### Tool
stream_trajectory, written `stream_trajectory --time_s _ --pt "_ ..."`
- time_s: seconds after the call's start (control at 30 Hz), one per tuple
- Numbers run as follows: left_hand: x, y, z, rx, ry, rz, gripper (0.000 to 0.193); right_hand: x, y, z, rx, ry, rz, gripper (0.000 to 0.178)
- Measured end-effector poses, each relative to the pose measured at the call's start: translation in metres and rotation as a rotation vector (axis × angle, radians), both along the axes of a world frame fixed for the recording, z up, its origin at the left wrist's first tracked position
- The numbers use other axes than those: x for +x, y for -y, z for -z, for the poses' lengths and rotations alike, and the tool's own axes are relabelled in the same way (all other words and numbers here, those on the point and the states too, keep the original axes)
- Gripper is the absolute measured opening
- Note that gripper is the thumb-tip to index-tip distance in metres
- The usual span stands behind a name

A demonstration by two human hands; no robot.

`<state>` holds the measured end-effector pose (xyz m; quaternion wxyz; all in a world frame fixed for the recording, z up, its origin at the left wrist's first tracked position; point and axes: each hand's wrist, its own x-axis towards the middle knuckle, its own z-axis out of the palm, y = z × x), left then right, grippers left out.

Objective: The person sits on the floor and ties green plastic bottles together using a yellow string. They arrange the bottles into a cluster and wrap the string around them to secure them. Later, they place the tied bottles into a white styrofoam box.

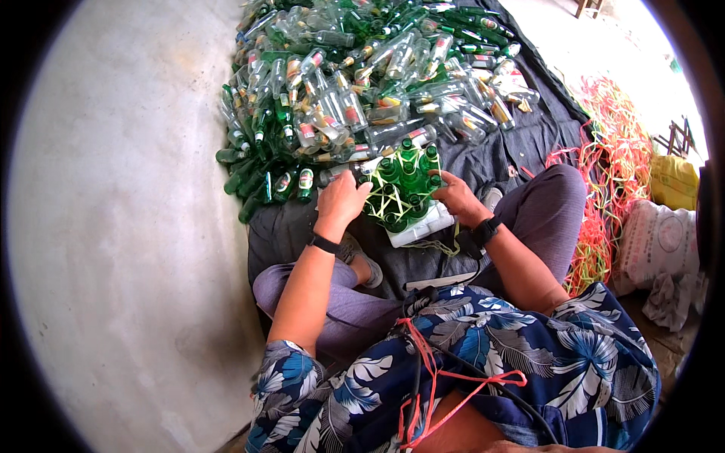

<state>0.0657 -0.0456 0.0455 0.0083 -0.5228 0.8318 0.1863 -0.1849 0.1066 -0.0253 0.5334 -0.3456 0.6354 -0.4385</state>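
Observation:
Between my hands stands a bundle of several green glass bottles, packed close together with pale yellow strap woven around and between their necks. Beneath it shows a white block. My left hand is at the bundle's left side, its fingers curled; what they pinch, if anything, is hidden. On the right side, my right hand has thumb and forefinger bent around the edge of the bundle, next to a bottle. A loose end of strap trails below the block.
A large heap of clear and green bottles lies beyond, on a dark cloth. To the right are tangled red and yellow straps, a white sack and a yellow bag. Pale concrete floor borders the left.

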Motion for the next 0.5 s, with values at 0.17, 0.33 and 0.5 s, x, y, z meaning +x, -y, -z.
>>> stream_trajectory --time_s 0.17,0.33,0.5 --pt "-0.007 -0.018 0.005 0.718 -0.136 -0.205 0.050 -0.003 0.000 -0.013 0.089 0.318 0.069 0.050" --pt "-0.002 -0.007 0.022 0.774 -0.222 -0.237 0.039 0.009 0.001 -0.014 0.048 0.214 0.113 0.047" --pt "0.004 0.016 0.032 0.688 -0.277 -0.301 0.026 0.031 -0.009 -0.002 0.005 0.236 0.077 0.044"
